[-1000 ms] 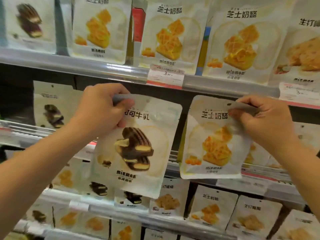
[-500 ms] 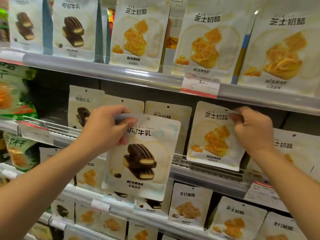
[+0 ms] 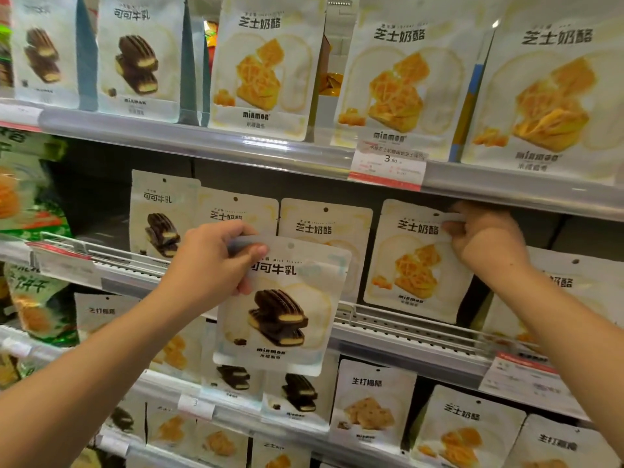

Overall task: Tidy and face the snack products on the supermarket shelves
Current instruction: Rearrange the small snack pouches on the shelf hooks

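Chocolate biscuit pouch [image 3: 283,305] hangs from my left hand [image 3: 216,265], out in front of the middle shelf [image 3: 405,336] and not resting on anything. My thumb and fingers are pinched on its top left corner, so the whole pack dangles from that one seam and tilts a little. My right hand [image 3: 486,241] is up under the lip of the upper shelf [image 3: 236,143], fingers curled and clamped on the top right corner of a cheese waffle pouch [image 3: 415,261], which stands upright on the middle shelf with its face to the front.

Behind my left hand stand a matching chocolate pack [image 3: 162,214] at the left end of the row and two cheese packs [image 3: 324,231] beside it. I judge the pouch I hold belongs with its chocolate twin, not in front of the cheese ones.

What could go wrong: a corner pinch on slick film is weak, and the pack could slip and drop onto the lower rows [image 3: 297,393], knocking their fronts askew. Pushing it in one-handed could topple the loosely leaning packs behind. On the right, letting go before the pouch's base sits behind the wire rail [image 3: 388,319] could let it slump forward or lean onto its neighbour [image 3: 574,282], which already sits lower and partly hidden.
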`<act>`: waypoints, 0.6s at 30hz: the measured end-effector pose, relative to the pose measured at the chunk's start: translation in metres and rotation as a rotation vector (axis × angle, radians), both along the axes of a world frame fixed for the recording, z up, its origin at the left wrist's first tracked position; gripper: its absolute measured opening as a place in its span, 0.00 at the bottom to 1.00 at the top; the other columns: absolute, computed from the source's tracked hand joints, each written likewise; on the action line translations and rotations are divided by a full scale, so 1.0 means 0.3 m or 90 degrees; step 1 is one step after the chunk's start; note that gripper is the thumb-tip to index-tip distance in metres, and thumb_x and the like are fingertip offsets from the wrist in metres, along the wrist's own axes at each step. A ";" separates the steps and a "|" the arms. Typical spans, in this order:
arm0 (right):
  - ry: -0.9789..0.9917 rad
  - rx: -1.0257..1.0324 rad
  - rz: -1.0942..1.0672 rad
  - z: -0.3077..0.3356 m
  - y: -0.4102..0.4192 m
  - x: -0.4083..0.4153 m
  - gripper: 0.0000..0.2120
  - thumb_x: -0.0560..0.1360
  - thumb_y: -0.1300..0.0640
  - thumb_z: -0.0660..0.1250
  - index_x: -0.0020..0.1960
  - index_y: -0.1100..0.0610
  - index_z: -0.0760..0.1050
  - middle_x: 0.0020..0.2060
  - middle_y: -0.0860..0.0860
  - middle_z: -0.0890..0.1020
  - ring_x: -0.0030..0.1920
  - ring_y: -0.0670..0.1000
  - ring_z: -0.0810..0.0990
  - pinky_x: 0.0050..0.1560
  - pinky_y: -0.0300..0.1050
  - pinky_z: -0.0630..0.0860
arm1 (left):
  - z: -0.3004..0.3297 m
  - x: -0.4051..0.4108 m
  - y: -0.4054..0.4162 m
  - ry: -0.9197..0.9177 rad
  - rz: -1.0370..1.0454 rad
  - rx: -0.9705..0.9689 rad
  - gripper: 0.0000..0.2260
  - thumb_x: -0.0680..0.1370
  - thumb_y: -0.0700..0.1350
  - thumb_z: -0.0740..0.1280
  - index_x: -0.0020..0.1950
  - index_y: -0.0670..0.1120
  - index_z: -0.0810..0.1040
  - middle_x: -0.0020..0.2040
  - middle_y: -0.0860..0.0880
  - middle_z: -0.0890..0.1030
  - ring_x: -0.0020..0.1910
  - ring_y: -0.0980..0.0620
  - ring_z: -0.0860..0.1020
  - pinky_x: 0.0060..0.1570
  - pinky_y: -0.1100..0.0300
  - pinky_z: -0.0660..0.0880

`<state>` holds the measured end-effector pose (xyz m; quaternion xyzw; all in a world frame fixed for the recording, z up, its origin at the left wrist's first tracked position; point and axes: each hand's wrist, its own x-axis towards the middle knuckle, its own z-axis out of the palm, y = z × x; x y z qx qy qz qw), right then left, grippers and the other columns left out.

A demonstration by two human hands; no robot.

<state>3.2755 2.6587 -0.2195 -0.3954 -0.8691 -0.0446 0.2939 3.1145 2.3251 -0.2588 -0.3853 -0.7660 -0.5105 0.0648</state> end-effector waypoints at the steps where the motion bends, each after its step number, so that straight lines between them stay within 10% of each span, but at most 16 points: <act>1: -0.032 -0.023 -0.004 0.006 -0.006 -0.004 0.16 0.78 0.46 0.63 0.64 0.48 0.73 0.54 0.57 0.80 0.53 0.61 0.78 0.46 0.48 0.73 | 0.001 0.002 0.002 -0.001 -0.002 0.001 0.02 0.76 0.47 0.70 0.44 0.51 0.80 0.31 0.49 0.82 0.28 0.54 0.81 0.27 0.66 0.76; 8: -0.053 -0.048 0.055 -0.001 -0.042 0.016 0.11 0.76 0.47 0.65 0.58 0.45 0.74 0.34 0.44 0.70 0.37 0.48 0.70 0.37 0.44 0.69 | 0.000 0.033 0.032 -0.023 -0.022 0.004 0.01 0.76 0.46 0.70 0.45 0.51 0.80 0.31 0.49 0.82 0.27 0.54 0.81 0.26 0.67 0.75; 18: -0.119 -0.047 0.012 0.014 -0.090 0.030 0.18 0.77 0.51 0.65 0.66 0.45 0.72 0.52 0.53 0.80 0.55 0.57 0.77 0.63 0.55 0.71 | -0.014 0.089 0.044 -0.007 -0.027 -0.008 0.02 0.76 0.46 0.70 0.43 0.49 0.81 0.31 0.45 0.82 0.26 0.53 0.80 0.26 0.62 0.78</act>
